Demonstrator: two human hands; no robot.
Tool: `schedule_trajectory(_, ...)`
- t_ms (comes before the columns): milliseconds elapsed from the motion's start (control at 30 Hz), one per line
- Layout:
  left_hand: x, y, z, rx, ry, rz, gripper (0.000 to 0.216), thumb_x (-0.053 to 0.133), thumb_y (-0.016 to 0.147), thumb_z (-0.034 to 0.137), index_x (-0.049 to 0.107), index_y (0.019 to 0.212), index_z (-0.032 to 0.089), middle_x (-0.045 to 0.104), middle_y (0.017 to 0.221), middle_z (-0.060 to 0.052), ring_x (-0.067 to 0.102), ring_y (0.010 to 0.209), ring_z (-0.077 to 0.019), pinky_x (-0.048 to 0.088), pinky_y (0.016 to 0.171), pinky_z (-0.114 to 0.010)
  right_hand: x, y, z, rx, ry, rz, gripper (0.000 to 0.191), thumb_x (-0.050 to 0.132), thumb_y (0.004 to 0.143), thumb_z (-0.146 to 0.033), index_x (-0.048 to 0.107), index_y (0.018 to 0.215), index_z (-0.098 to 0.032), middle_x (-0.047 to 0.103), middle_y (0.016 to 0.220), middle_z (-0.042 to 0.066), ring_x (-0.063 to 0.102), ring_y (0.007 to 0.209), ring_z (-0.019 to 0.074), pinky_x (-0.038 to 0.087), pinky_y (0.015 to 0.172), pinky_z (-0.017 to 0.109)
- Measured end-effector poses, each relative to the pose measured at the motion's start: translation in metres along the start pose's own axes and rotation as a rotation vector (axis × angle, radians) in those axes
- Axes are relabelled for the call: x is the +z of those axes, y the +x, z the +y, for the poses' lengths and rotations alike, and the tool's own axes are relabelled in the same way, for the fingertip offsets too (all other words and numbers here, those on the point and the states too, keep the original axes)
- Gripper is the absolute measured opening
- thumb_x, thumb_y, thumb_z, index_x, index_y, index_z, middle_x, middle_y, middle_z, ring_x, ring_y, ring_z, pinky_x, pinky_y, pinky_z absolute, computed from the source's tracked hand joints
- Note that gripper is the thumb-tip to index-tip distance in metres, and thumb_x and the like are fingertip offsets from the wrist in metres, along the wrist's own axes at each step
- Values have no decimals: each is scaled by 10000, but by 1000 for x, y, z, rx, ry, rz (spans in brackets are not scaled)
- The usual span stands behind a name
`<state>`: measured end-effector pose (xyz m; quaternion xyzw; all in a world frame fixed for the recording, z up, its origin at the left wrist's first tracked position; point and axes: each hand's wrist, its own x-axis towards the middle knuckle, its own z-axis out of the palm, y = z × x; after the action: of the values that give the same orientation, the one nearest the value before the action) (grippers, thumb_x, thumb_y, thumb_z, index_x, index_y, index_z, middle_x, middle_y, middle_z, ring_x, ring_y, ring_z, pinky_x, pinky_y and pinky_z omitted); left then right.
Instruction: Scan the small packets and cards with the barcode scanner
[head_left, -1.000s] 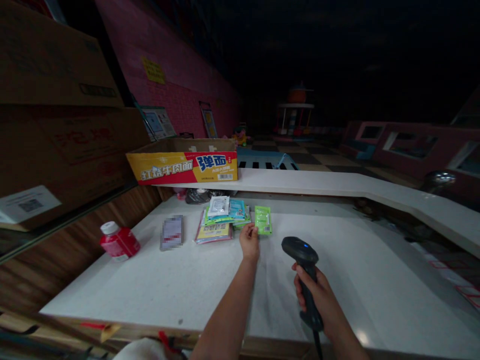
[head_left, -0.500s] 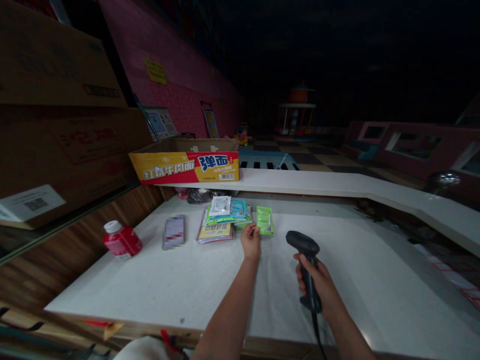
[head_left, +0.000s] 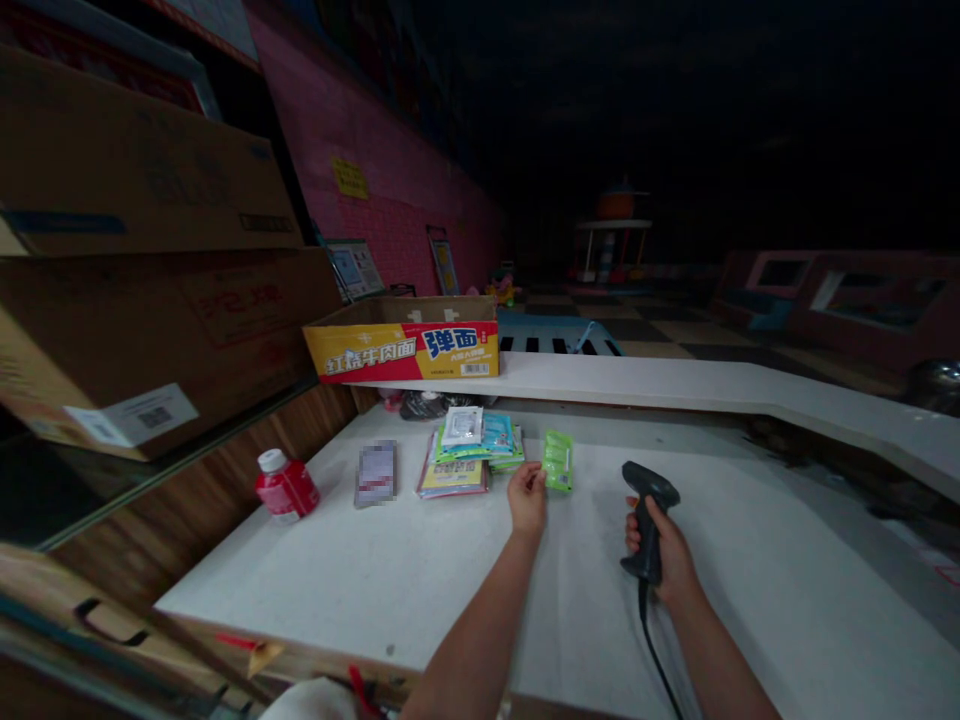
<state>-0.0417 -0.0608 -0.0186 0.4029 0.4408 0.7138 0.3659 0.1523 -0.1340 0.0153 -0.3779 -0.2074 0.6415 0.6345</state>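
My left hand (head_left: 527,496) pinches the lower left edge of a small green packet (head_left: 558,458), which is tilted slightly above or against the white counter; I cannot tell whether it touches. A dark handheld barcode scanner (head_left: 649,505) is gripped in my right hand (head_left: 670,550), its head angled toward the upper left and its cable (head_left: 654,640) trailing down. Just left of the green packet lies a pile of flat packets, with a white packet (head_left: 463,426) on top, a blue one (head_left: 497,433) under it and a yellow one (head_left: 452,473) in front.
On the white counter (head_left: 330,590) are a red bottle (head_left: 289,490) with a white cap and a blurred phone-like slab (head_left: 376,473). A raised ledge (head_left: 637,375) runs behind, bearing an open yellow and red carton (head_left: 405,350). Large cardboard boxes (head_left: 150,300) are stacked at left.
My view has turned left, so the scene sits farther right. The green packet has tilted in my left hand. My right hand with the scanner is slightly farther from the packet.
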Motion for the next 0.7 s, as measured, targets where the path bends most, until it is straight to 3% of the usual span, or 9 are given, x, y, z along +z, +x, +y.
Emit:
schedule_trajectory(100, -2, 1, 18, 16, 22, -40, 244, 709, 695, 347, 667, 840, 155, 697, 727, -50, 634, 645, -169, 475, 587, -260, -1, 0, 1, -6, 18, 18, 434, 808, 656, -449, 626, 902, -143, 564, 562, -30, 475, 430, 78, 384, 370, 160)
schedule_trajectory(167, -10, 11, 40, 80, 59, 8, 248, 689, 716, 351, 670, 871, 158, 703, 750, -51, 639, 662, -173, 479, 599, -263, -3, 1, 1, -4, 59, 32, 429, 808, 655, -442, 629, 903, -142, 559, 564, -31, 475, 439, 75, 389, 376, 154)
schedule_trajectory(300, -43, 50, 94, 274, 269, 226, 197, 609, 761, 328, 665, 862, 169, 705, 793, -58, 650, 733, -189, 495, 694, -288, -10, 4, 1, 25, 171, 25, 379, 801, 663, -409, 630, 884, -152, 543, 583, -36, 470, 459, 67, 405, 393, 147)
schedule_trajectory(400, -71, 81, 123, 263, 444, 406, 197, 550, 769, 283, 663, 882, 167, 711, 825, -72, 660, 773, -207, 499, 727, -301, -12, 4, 1, 39, 195, 22, 360, 795, 664, -404, 626, 874, -165, 535, 589, -37, 474, 464, 67, 410, 399, 143)
schedule_trajectory(533, -94, 102, 135, 103, 676, 425, 221, 532, 755, 241, 687, 893, 166, 730, 841, -92, 680, 786, -240, 491, 702, -313, -11, 4, 3, 30, 205, 32, 371, 803, 652, -400, 633, 873, -154, 528, 588, -34, 476, 460, 68, 411, 399, 145)
schedule_trajectory(700, -101, 101, 133, 42, 888, 443, 253, 528, 783, 246, 706, 947, 170, 740, 928, -122, 682, 887, -282, 474, 759, -345, -11, 5, 5, 35, 211, 45, 362, 806, 660, -382, 646, 882, -145, 539, 593, -28, 474, 462, 71, 416, 396, 152)
